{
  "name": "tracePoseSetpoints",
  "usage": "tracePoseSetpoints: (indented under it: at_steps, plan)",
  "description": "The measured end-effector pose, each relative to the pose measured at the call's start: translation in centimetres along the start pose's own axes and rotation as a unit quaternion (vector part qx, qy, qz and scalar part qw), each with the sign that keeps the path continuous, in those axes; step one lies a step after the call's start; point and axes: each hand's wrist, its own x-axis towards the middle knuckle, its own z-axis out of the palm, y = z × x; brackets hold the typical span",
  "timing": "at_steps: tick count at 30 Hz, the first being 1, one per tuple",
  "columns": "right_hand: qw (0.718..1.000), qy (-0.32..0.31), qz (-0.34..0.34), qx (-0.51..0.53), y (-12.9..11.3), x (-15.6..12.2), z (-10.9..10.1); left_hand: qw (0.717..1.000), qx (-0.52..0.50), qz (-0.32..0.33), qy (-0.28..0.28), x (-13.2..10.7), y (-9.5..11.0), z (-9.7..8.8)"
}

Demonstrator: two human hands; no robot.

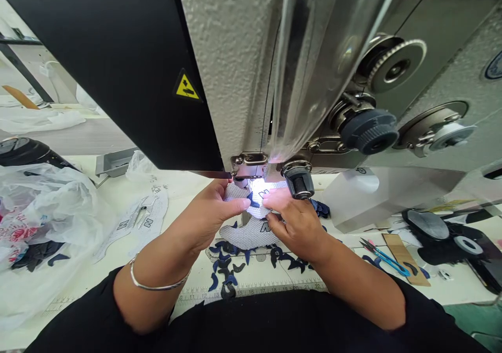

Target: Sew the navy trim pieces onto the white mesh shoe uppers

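Under the lit needle area of a sewing machine [251, 164] lies a white mesh fabric piece [247, 235] marked with black N letters. My left hand [214, 206] holds its left side, the thumb pressing beside a small curved navy patch [254, 200]. The left fingertips are partly hidden behind the fabric and machine. From the right, my right hand [298, 222] is closed on the mesh, its bent fingers near the patch and an N. Loose navy and black curved patches [225, 264] are scattered on the table just below the fabric.
On the left lie another mesh piece [143, 217], a plastic bag [35, 227] and a grey tray [115, 162]. On the right are blue thread snips [386, 256], a brown card [406, 259] and a black object [443, 243]. A ruler strip [270, 288] runs along the front edge.
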Motion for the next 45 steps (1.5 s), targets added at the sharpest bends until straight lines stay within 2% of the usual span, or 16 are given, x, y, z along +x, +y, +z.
tracePoseSetpoints:
  at_steps: [5,10,21,26,32,35,41,45]
  plan:
    - [1.0,-0.004,0.0,0.017,0.2,-0.2,0.2,0.999,-0.013,0.025,-0.032,0.1,-0.2,-0.2]
    - [1.0,-0.019,0.004,0.0,0.2,-0.3,0.2,0.999,-0.009,0.029,-0.014,0.3,-0.6,-0.3]
    - [0.999,-0.03,0.002,0.033,0.9,1.6,-0.7,0.999,-0.009,0.027,-0.031,0.6,-0.6,0.0]
    - [0.998,-0.034,0.012,0.044,1.3,1.5,-0.8,0.999,-0.019,0.034,0.001,0.6,-1.1,0.3]
    - [0.997,-0.034,0.01,0.063,1.4,1.4,-0.8,0.998,-0.022,0.045,-0.034,0.6,-0.9,0.4]
    - [0.996,-0.046,0.014,0.069,1.7,1.4,-0.8,0.999,-0.025,0.044,-0.015,0.5,-0.8,0.7]
    - [0.992,-0.091,0.005,0.09,2.5,2.2,-1.6,0.998,-0.026,0.02,0.06,0.1,-1.0,1.5]
    - [0.99,-0.123,0.011,0.073,2.7,2.5,-1.9,0.997,-0.053,0.025,0.044,0.1,-1.2,1.7]
